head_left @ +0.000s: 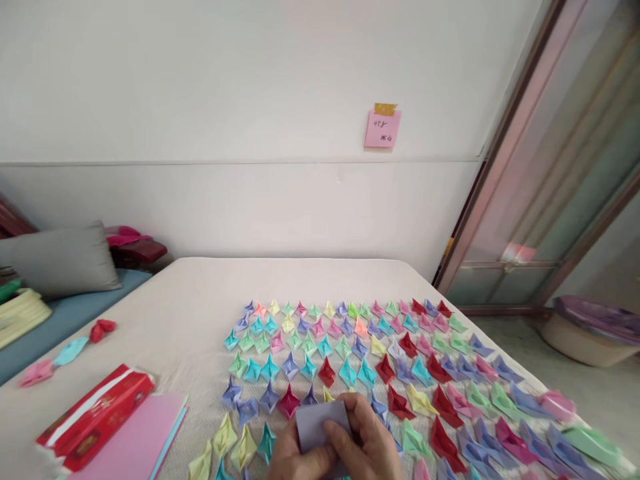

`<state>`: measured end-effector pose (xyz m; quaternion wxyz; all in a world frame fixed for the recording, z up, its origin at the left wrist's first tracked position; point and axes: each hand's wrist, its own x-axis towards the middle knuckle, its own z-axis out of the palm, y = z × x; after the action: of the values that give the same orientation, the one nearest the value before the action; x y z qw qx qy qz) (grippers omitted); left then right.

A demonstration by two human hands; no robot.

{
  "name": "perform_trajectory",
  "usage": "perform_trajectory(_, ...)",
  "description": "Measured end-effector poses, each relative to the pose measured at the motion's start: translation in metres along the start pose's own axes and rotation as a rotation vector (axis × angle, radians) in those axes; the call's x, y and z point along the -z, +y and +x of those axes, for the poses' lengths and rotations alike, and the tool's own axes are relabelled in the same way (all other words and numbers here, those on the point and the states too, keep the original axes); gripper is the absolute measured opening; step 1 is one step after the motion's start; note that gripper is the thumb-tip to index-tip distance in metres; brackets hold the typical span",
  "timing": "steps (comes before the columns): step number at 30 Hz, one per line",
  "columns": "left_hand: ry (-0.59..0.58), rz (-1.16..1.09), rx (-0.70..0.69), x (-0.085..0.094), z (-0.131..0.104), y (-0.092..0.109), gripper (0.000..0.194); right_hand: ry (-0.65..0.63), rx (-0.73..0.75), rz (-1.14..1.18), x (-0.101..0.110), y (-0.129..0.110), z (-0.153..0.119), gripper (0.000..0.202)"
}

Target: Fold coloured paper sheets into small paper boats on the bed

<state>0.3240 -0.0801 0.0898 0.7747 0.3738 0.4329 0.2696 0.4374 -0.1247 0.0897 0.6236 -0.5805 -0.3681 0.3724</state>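
Note:
Both hands are together at the bottom middle of the head view, holding a greyish-purple sheet of paper [320,421] that looks folded into a small square. My left hand [303,460] grips its lower left side, thumb across the front. Around its right edge close the fingers of my right hand [367,440], with that thumb pressing on the paper's face. How the paper is folded behind the hands is hidden. Beyond them, many folded paper boats [309,343] stand in rows on the covered table [210,287], in blue, green, red, pink and yellow.
At left lie a red packet [100,413], a stack of coloured paper [135,440] and several crumpled paper pieces [70,351]. A grey cushion [65,260] rests on a blue seat. A pink note [383,129] is taped to the wall. Right of the table stands a basin [590,333].

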Motion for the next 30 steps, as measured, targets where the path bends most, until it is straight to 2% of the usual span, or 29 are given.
perform_trajectory(4,-0.051,-0.064,-0.029,0.004,0.004,-0.001,0.067,-0.080,-0.114,0.234,0.003,-0.003,0.005,0.030)
perform_trajectory(10,-0.048,-0.090,-0.039,0.003,0.002,0.001,0.061,-0.156,-0.272,0.312,0.009,-0.003,0.008,0.036)
perform_trajectory(14,-0.162,-0.073,-0.156,0.006,0.006,0.003,0.053,-0.101,-0.313,0.302,0.016,0.002,0.011,0.040)
perform_trajectory(16,-0.206,-0.042,-0.190,0.011,0.010,0.004,0.038,-0.063,-0.319,0.301,0.021,0.003,0.013,0.040)
perform_trajectory(18,-0.222,0.017,-0.186,0.018,0.012,0.006,0.027,-0.035,-0.319,0.290,0.026,0.001,0.014,0.041)
perform_trajectory(20,-0.219,0.060,-0.205,0.023,0.012,0.011,0.030,-0.024,-0.309,0.266,0.029,-0.005,0.014,0.041)
perform_trajectory(23,-0.145,0.141,-0.312,0.026,0.006,0.023,0.046,-0.092,-0.300,0.216,0.027,-0.015,0.012,0.039)
perform_trajectory(25,-0.138,0.227,-0.342,0.024,0.001,0.030,0.053,-0.167,-0.304,0.164,0.022,-0.022,0.009,0.036)
perform_trajectory(28,-0.199,0.389,-0.311,0.018,-0.006,0.036,0.044,-0.240,-0.303,0.041,0.013,-0.028,0.005,0.030)
perform_trajectory(30,-0.176,0.498,-0.334,0.014,-0.008,0.037,0.033,-0.279,-0.292,-0.042,0.008,-0.031,0.004,0.030)
